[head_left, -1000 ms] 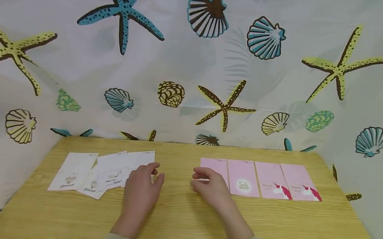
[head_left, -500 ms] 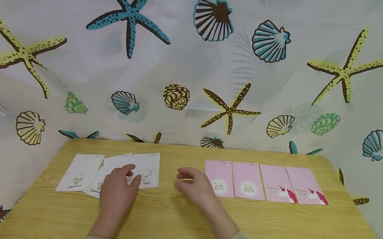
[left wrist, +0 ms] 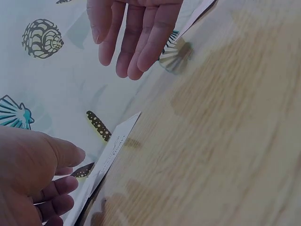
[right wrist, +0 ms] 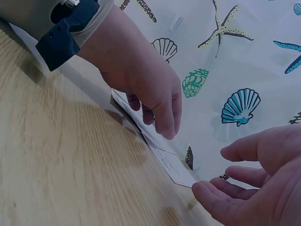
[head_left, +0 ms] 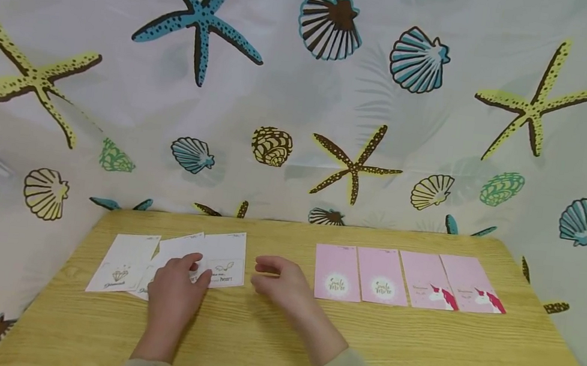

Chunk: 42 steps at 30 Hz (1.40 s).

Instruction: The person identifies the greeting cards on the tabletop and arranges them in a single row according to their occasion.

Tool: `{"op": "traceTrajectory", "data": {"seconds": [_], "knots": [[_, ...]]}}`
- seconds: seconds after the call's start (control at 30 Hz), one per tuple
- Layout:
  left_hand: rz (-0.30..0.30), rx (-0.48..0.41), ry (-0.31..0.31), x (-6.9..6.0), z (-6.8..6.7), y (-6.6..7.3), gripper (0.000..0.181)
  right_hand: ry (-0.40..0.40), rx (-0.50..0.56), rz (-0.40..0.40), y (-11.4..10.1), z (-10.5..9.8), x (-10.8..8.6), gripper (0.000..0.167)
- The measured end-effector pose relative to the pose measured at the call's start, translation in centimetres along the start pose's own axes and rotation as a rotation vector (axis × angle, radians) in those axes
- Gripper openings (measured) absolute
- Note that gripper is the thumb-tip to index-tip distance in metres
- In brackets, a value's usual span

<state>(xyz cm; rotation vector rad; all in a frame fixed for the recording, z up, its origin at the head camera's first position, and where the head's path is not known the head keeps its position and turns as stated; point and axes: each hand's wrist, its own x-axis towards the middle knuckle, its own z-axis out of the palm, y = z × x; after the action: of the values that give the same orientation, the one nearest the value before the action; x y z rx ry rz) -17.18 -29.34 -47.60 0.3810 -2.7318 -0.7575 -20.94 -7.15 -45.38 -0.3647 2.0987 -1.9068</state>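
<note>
On the left of the table lie several overlapping white cards, among them one with a diamond print (head_left: 120,266) and one with a winged-heart print (head_left: 229,245). My left hand (head_left: 176,293) is over the white cards, its fingers loosely bent and holding nothing; part of the cards is hidden beneath it. In the right wrist view its fingertips (right wrist: 167,132) point down near a white card (right wrist: 171,165). Just right of these cards my right hand (head_left: 283,290) hovers, empty, thumb and fingers apart. Whether either hand touches a card is unclear.
To the right stands a row of pink cards laid flat: two with "Smile More" (head_left: 338,263) and two with a unicorn (head_left: 427,271). All rest on a wooden table (head_left: 415,354). A curtain (head_left: 303,93) printed with shells and starfish hangs behind its far edge.
Both hands have moved left, the right one away from the pink cards, uncovering the nearest one. The left hand has moved further over the white cards. The head view has shifted slightly.
</note>
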Motion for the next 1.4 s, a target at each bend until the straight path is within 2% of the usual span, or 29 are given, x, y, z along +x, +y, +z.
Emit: {"op": "traceTrajectory", "data": {"seconds": [0.43, 0.77, 1.23, 1.4], "knots": [[-0.03, 0.056, -0.043, 0.2, 0.9, -0.6, 0.047, 0.0, 0.089, 0.062, 0.5, 1.1, 0.4, 0.049], [-0.032, 0.079, -0.038, 0.3, 1.1, -0.9, 0.047, -0.021, 0.176, 0.08, 0.6, 1.9, 0.9, 0.048], [-0.017, 0.078, -0.032, 0.1, 1.4, -0.9, 0.044, 0.014, 0.276, 0.14, 0.5, 2.3, 1.1, 0.05], [-0.024, 0.079, -0.034, 0.1, 1.4, -1.0, 0.044, 0.015, 0.314, 0.132, 1.0, 2.4, 1.3, 0.049]]}}
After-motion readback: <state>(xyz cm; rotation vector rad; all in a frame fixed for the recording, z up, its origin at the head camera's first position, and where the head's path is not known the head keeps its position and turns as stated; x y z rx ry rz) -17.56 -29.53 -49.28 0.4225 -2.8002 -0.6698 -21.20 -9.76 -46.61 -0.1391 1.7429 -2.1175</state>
